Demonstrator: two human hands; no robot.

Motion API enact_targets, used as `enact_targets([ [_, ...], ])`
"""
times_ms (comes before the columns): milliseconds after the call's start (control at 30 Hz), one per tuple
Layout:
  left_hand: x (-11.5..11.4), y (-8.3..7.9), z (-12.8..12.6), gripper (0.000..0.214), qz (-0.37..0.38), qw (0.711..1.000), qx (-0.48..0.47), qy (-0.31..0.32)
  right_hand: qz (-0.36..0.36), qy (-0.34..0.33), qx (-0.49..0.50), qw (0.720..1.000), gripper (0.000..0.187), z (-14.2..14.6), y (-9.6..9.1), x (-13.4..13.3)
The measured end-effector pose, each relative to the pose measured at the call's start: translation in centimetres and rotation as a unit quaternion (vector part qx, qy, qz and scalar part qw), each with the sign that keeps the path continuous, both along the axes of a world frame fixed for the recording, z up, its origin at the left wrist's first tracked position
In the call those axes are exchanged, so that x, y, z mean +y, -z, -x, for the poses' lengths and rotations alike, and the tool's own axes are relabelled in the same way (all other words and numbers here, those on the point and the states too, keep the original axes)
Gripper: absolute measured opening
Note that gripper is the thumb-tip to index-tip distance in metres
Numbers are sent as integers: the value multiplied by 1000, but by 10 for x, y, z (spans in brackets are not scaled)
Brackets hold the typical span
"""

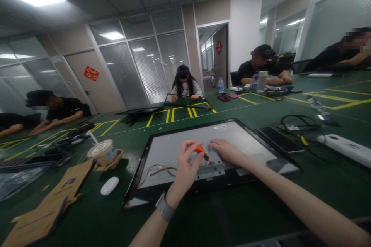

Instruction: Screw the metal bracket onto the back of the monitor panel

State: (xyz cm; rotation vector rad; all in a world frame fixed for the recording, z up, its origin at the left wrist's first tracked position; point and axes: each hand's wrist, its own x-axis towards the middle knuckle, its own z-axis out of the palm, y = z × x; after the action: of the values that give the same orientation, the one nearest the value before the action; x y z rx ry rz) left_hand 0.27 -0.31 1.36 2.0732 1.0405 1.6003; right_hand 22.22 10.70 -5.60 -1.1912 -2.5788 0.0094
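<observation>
A flat monitor panel (pixel 176 135) with a black frame and a grey metal back lies on the green table in front of me. My left hand (pixel 188 159), with a watch at its wrist, is closed around the orange handle of a screwdriver (pixel 199 149). The tool slants down toward a metal bracket (pixel 207 172) near the panel's front edge; whether its tip sits in a screw is too small to tell. My right hand (pixel 225 149) rests on the panel's back with fingers stretched out, holding nothing. Thin coloured wires (pixel 162 168) lie left of the bracket.
Left of the panel are a drink cup (pixel 102 151) with a straw, a white mouse-shaped case (pixel 109 185) and torn cardboard (pixel 55 200). To the right lie a black phone (pixel 279 139), cables (pixel 301 123) and a white device (pixel 348 147). Several people sit around the table.
</observation>
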Motion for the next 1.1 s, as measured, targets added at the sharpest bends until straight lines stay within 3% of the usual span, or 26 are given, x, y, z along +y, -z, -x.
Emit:
enact_targets([
  [133, -1, -1, 0, 24, -16, 1000, -5, -14, -5, 2, 2, 1000, 56, 0, 0, 0],
  [433, -2, 0, -1, 34, 39, 996, -39, 74, -11, 0, 6, 1000, 55, 0, 0, -2],
  [733, -1, -2, 0, 22, -26, 1000, 0, -8, -10, 1, -3, 1000, 58, 0, -1, -2],
  [933, -1, -2, 1, 32, -5, 1000, -1, 14, -13, 1, -1, 1000, 57, 0, -1, -2],
  [1100, 0, -2, 1, 22, -26, 999, 8, -17, -12, 5, 3, 1000, 57, 0, 1, 1],
])
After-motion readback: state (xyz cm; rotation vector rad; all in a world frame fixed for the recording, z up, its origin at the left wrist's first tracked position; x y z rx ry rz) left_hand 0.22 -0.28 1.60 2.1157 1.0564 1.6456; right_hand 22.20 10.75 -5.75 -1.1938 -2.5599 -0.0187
